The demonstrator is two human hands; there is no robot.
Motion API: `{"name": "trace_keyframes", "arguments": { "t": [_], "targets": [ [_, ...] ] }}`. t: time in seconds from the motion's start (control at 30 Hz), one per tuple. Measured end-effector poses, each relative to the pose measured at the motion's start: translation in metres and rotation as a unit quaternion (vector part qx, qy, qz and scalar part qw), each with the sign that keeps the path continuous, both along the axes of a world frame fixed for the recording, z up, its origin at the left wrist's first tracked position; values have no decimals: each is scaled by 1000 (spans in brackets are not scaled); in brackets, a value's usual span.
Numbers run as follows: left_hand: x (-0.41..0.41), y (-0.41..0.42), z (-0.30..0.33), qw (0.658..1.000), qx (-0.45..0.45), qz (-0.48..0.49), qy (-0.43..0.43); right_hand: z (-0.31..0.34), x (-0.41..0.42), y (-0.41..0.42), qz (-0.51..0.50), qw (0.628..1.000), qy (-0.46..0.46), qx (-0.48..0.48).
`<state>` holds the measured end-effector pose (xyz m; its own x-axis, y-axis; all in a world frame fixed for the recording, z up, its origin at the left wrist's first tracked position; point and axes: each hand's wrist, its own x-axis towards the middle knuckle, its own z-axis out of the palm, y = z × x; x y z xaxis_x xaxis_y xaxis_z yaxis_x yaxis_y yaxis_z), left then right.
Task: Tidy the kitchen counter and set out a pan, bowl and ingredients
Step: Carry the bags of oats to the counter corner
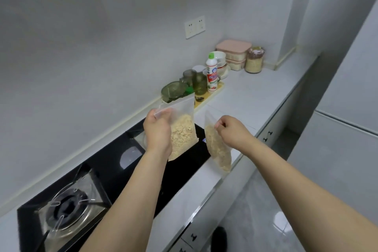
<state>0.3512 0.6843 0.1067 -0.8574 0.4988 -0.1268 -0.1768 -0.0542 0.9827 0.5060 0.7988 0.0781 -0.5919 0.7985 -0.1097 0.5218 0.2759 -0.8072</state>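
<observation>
My left hand grips the top of a clear zip bag half full of pale beige flakes, held up over the black stove top. My right hand pinches the upper edge of a second clear bag with similar beige flakes, which hangs above the counter's front edge. Both bags hang free in the air, a short gap between them. The white counter stretches away to the right behind them.
A gas burner sits at the near left of the stove. Along the wall stand green glass jars, a green bowl, a white bottle, pink-lidded boxes and a grain jar. A white fridge stands right.
</observation>
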Motion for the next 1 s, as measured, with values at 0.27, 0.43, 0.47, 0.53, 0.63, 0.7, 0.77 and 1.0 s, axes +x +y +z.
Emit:
{"name": "trace_keyframes", "arguments": {
  "t": [0.27, 0.43, 0.47, 0.53, 0.63, 0.7, 0.77, 1.0],
  "targets": [
    [7, 115, -16, 997, 33, -63, -29, -20, 3, 105, -44, 999, -27, 9],
    [-20, 186, -15, 997, 18, -65, -43, -15, -17, 177, -52, 997, -57, 13],
    [-24, 199, -14, 997, 18, -66, -44, -12, -21, 189, -57, 997, -58, 13],
    [-35, 232, -16, 996, 20, -71, -43, -8, -30, 223, -67, 996, -63, 16],
    [-40, 261, -16, 997, 27, -66, -34, -5, -39, 252, -67, 995, -66, 29],
    [-43, 282, -19, 997, 30, -64, -43, -5, -45, 276, -69, 995, -68, 36],
    [-44, 300, -24, 998, 14, -60, -32, -6, -47, 298, -67, 994, -80, 42],
    [-27, 368, -42, 992, -41, -115, -37, -15, -43, 390, -36, 982, -169, 75]
  ]
}}
